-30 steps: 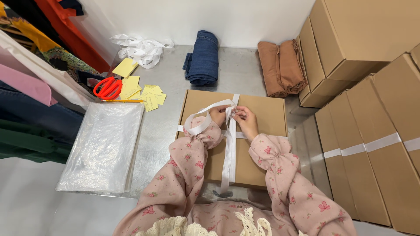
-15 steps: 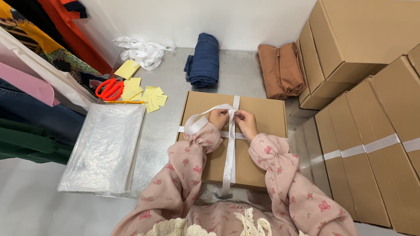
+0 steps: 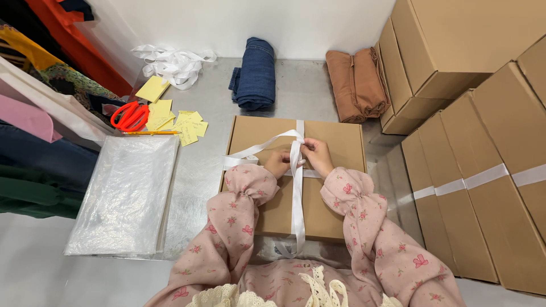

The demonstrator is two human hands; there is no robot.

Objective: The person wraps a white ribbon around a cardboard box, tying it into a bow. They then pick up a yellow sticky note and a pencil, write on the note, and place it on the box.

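My right hand [image 3: 319, 157] is pinched narrow on the white ribbon [image 3: 297, 187], fingers closed on the strand just where the two bands cross on top of the flat cardboard box [image 3: 341, 142]. My left hand [image 3: 277, 163] sits right beside it, also curled onto the ribbon at the crossing, with a loose loop arching away to the left edge of the box. I judge the ribbon light, limp and a little slick, so it needs a firm fingertip pinch close to the crossing; held further out it would sag and slip. The box looks stiff and light enough to stay put under my wrists, lying flat on the metal tabletop [image 3: 199, 170] straight in front of me.

Further out, a stack of clear plastic bags [image 3: 122, 193] lies to the left, with red scissors [image 3: 129, 116] and yellow paper notes [image 3: 170, 116] beyond it. A heap of spare ribbon [image 3: 170, 63], folded blue cloth [image 3: 254, 74] and folded brown cloth [image 3: 355, 82] lie by the wall. Stacked cardboard boxes [image 3: 489, 170], some ribbon-bound, stand on the right.
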